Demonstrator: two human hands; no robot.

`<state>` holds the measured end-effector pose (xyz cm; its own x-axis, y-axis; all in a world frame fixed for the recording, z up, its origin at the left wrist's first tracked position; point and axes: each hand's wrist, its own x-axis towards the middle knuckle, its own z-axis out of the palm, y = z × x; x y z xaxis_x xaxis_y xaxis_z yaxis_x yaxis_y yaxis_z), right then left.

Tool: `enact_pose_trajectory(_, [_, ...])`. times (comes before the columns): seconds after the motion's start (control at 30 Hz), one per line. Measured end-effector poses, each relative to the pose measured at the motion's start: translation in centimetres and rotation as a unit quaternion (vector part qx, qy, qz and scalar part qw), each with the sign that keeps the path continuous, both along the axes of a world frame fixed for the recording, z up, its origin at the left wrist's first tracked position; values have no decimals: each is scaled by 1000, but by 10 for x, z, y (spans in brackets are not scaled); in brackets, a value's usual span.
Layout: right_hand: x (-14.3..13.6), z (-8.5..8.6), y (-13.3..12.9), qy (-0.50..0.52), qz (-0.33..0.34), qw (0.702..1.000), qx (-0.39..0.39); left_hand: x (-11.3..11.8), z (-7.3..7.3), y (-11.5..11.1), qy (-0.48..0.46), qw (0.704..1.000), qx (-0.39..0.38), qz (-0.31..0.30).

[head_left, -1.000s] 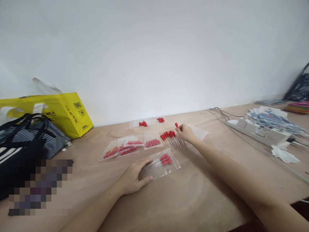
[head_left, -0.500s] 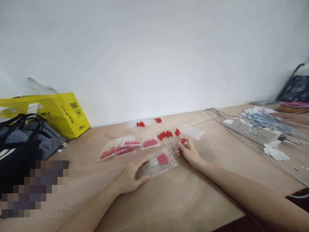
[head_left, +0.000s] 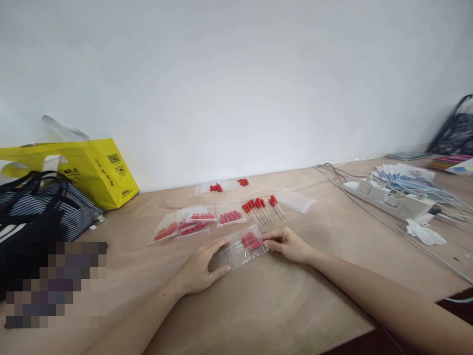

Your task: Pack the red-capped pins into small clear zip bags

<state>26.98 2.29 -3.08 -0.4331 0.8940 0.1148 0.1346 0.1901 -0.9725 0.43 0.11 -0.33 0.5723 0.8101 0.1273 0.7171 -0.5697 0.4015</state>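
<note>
A clear zip bag [head_left: 236,256] lies on the table with several droppers [head_left: 248,238] inside, their red bulbs toward the right and thin clear stems toward the left. My left hand [head_left: 205,266] holds the bag's left end, thumb at the lower edge and fingers at the upper. At the right-hand opening, my right hand [head_left: 286,244] pinches a dropper by its red bulb, its stem inside the bag. Just beyond the hands are a row of loose droppers [head_left: 254,209] and a smaller loose group [head_left: 278,207].
Filled bags [head_left: 195,222] lie left of the loose droppers. Farther back is a bag with small red pieces [head_left: 216,188]. A flat zip bag [head_left: 298,201] lies right. A power strip [head_left: 388,202] with cables stands at right; a yellow bag [head_left: 99,172] and striped bag [head_left: 79,212] at left.
My right hand has moved left and nearer, bringing its dropper from outside the bag into the opening. My left hand has stayed on the bag.
</note>
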Motion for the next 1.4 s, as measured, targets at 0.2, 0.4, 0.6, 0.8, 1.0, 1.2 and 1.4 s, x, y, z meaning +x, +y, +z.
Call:
enact_pose_trajectory(0.2, [-1, 3, 16, -41, 53, 996, -52, 1, 2, -1, -13, 1000, 0, -1])
enact_pose_trajectory(0.4, [-12, 1, 22, -53, -3, 998, 14, 1, 5, -2, -2, 1000, -4, -2])
enact_pose_trajectory(0.6, [-2, 3, 24, -105, 50, 991, 61, 0, 5, -2, -7, 1000, -3, -2])
enact_pose_trajectory(0.8, [6, 20, 75, -222, -241, 939, 107, -2, 3, -1, -3, 1000, -8, 3])
enact_pose_trajectory(1.0, [-13, 22, 118, -290, -332, 893, 92, -3, 1, -1, 6, 1000, -3, 1])
enact_pose_trajectory(1.2, [-24, 18, 131, -338, -327, 881, 43, -2, 3, -2, 12, 1000, 0, -5])
enact_pose_trajectory(1.4, [-17, 29, 130, -337, -330, 881, 26, -2, 2, -1, 13, 1000, -2, -7])
